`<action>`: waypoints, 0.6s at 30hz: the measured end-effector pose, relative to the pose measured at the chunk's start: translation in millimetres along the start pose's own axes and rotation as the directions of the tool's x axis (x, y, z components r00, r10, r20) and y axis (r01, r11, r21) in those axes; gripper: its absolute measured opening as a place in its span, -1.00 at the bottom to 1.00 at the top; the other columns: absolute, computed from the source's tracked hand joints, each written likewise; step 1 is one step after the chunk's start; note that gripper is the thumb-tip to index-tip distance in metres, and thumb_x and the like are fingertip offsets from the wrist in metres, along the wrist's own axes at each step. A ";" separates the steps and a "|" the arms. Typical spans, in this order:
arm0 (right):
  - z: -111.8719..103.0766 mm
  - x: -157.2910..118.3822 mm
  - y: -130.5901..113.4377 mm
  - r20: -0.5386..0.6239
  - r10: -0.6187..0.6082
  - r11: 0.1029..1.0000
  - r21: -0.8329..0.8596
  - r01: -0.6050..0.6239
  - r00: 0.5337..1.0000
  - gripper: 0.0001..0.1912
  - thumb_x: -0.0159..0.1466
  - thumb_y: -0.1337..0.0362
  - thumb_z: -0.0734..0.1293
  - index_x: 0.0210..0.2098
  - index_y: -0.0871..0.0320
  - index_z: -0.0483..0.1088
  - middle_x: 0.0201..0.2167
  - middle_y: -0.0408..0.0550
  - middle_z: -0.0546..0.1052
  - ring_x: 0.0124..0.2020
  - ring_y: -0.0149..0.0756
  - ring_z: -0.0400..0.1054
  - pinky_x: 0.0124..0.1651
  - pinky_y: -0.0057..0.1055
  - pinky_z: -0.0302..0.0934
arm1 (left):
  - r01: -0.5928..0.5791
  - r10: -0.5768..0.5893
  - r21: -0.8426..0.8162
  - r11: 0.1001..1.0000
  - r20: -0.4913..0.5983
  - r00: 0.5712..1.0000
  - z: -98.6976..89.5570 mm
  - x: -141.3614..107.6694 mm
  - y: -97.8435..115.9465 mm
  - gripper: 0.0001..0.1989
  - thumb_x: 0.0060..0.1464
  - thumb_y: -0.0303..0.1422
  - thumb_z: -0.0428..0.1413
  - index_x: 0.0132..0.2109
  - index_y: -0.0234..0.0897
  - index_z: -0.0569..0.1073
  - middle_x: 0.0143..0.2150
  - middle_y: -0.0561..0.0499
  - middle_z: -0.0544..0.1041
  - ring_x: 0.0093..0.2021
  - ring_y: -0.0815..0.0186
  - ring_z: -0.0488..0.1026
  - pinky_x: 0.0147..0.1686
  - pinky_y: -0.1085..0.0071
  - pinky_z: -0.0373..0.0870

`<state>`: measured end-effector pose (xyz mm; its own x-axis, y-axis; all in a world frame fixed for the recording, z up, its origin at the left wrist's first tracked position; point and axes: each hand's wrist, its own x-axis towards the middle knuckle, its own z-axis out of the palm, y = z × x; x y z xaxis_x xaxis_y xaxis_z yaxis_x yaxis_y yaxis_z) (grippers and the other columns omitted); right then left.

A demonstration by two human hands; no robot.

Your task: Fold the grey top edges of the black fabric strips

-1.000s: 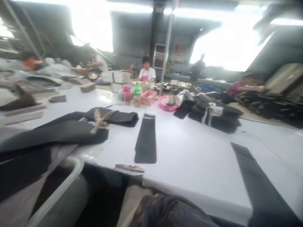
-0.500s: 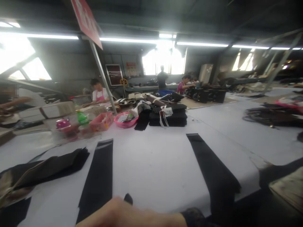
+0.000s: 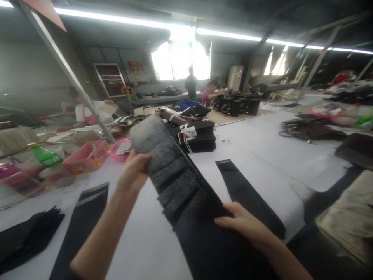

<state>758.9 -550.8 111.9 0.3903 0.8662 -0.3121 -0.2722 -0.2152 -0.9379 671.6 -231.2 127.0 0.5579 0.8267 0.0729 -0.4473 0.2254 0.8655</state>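
Note:
A long stack of black fabric strips (image 3: 180,186) is raised over the white table (image 3: 140,237), its layers fanned into steps. My left hand (image 3: 135,171) grips the stack's left edge near its far, greyish end. Lower down, my right hand (image 3: 239,219) is closed on the right edge, thumb on top. To the right lies a black strip pile (image 3: 247,190); on the left another black strip pile (image 3: 84,217) lies flat. Farther left is a dark fanned bundle (image 3: 29,237).
Beyond are a pink basket (image 3: 87,157), a pink bowl (image 3: 118,149), a green bottle (image 3: 45,154) and a tied black stack (image 3: 201,136). A slanting metal pole (image 3: 70,77) rises at left. Folded beige cloth (image 3: 349,217) sits at right. Other people work behind.
Both hands now show, holding a raised black stack that was not visible before; earlier one blurred hand was at the bottom edge. The view has shifted right.

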 end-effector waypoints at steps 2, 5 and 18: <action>-24.5 36.9 30.6 -0.083 0.016 0.997 -0.073 -0.022 0.996 -0.68 0.09 0.16 0.38 -0.22 0.24 0.45 -0.37 -0.03 0.54 -0.26 -0.17 0.44 -0.18 -0.31 0.32 | 0.192 -0.192 0.002 0.981 -0.017 0.981 10.2 14.4 -46.5 -0.71 0.01 -0.49 0.21 -0.08 -0.25 0.43 -0.25 0.03 0.54 -0.26 0.30 0.50 -0.21 0.29 0.48; -55.9 83.0 74.8 -0.262 -0.057 0.917 -0.395 -0.054 0.963 -0.80 0.07 0.17 0.35 -0.42 0.20 0.39 -0.46 -0.08 0.49 -0.32 -0.19 0.42 -0.26 -0.35 0.27 | 0.390 -0.389 -0.005 0.921 -0.075 0.918 17.7 30.3 -118.6 -0.66 -0.16 -0.61 0.26 -0.18 -0.30 0.44 -0.41 0.02 0.54 -0.36 0.27 0.53 -0.29 0.33 0.48; -76.9 109.4 103.2 -0.322 -0.112 0.792 -0.601 -0.112 0.940 -0.76 0.16 0.18 0.25 -0.23 0.16 0.40 -0.23 0.00 0.54 -0.15 -0.14 0.42 -0.13 -0.35 0.27 | 0.578 -0.583 -0.082 0.812 -0.146 0.799 -8.6 114.2 -200.3 -0.70 0.20 -0.28 0.08 0.03 -0.33 0.38 -0.03 -0.09 0.45 -0.14 0.26 0.46 -0.19 0.23 0.48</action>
<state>841.2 -512.9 -30.7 0.6808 0.6930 -0.2373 0.2692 -0.5380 -0.7988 818.9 -177.6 -42.3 0.6043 0.6046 -0.5190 -0.0983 0.7030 0.7044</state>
